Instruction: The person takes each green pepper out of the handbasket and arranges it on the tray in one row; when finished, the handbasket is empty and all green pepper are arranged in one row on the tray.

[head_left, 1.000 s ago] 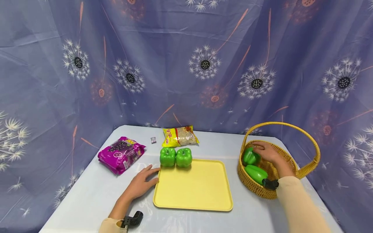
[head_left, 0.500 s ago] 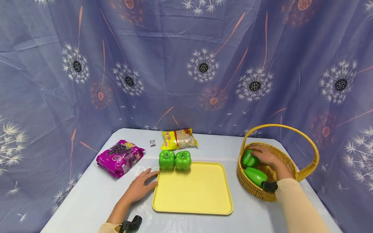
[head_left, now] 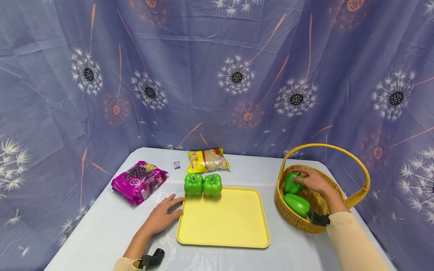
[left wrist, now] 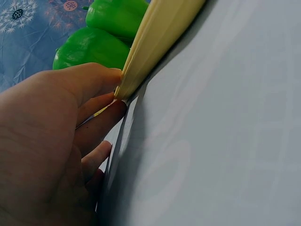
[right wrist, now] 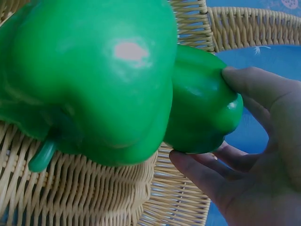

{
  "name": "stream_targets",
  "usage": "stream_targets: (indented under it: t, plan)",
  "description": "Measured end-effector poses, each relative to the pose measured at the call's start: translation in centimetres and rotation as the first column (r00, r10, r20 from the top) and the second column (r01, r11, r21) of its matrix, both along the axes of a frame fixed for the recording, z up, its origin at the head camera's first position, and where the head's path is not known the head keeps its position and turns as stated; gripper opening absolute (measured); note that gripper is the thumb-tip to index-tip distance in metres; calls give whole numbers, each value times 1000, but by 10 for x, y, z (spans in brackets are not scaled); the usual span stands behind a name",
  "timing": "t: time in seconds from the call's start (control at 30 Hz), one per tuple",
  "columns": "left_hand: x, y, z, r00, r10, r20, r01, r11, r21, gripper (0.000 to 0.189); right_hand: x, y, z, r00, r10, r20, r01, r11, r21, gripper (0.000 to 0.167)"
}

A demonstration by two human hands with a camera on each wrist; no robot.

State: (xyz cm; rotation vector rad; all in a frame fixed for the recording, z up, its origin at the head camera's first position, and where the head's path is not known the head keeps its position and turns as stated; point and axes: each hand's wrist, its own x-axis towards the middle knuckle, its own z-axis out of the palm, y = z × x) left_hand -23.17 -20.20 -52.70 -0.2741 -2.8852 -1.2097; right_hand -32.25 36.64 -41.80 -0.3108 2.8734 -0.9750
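Observation:
Inside the wicker basket (head_left: 294, 222), my right hand (head_left: 314, 181) grips a green bell pepper (head_left: 293, 184). In the right wrist view, thumb and fingers of the right hand (right wrist: 263, 141) lie on either side of that pepper (right wrist: 202, 103). A second green pepper (head_left: 296, 205) lies in the basket in front of it and looms large in the right wrist view. My left hand (head_left: 162, 216) touches the left edge of the yellow tray (head_left: 223, 222) with thumb and fingertips, its fingers spread. Two green bell peppers (head_left: 193, 184) (head_left: 212, 185) stand side by side at the tray's back left corner.
A purple grape-printed bag (head_left: 139, 182) lies at the left. Behind the tray are a yellow packet (head_left: 208, 160) and a tiny wrapped piece (head_left: 177, 165). The basket's tall handle (head_left: 359, 165) arches above the right hand. A patterned curtain (head_left: 190, 75) hangs behind the table.
In the basket, the gripped pepper has tipped more upright, and my right hand and wrist have shifted slightly right. My left hand stays at the tray edge.

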Motion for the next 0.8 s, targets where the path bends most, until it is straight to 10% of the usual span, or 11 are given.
stream_targets:
  t: [0.8]
  plan:
    - [0,-2,3,1000,-21,-2,21,1000,9,46,19,-10,23,977,63,-202,-38,992,123,48]
